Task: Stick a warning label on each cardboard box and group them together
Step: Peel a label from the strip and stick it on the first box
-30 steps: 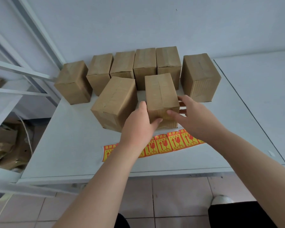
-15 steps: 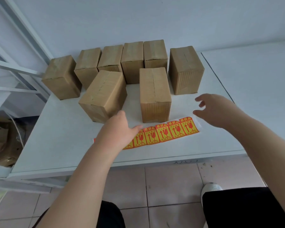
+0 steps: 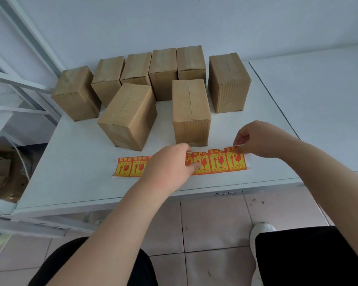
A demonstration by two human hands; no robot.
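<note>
Both hands have left the front box (image 3: 191, 112). The left hand (image 3: 170, 162) now presses the label strip (image 3: 217, 164); the right hand (image 3: 254, 139) pinches its 3 o'clock end

Table (image 3: 74, 182): I see all the boxes standing on it.
Back row (image 3: 149, 71): four boxes side by side by the wall.
Far-left box (image 3: 77, 93): left of that row, nearer me.
Right box (image 3: 228, 83): right of the row.
Front-left box (image 3: 128, 114): before the row.
Front-middle box (image 3: 190, 112): right of it, apart.
Label strip (image 3: 217, 164): flat before both front boxes.
Left hand (image 3: 170, 164): on the strip's middle.
Right hand (image 3: 254, 139): at its right end.
</note>
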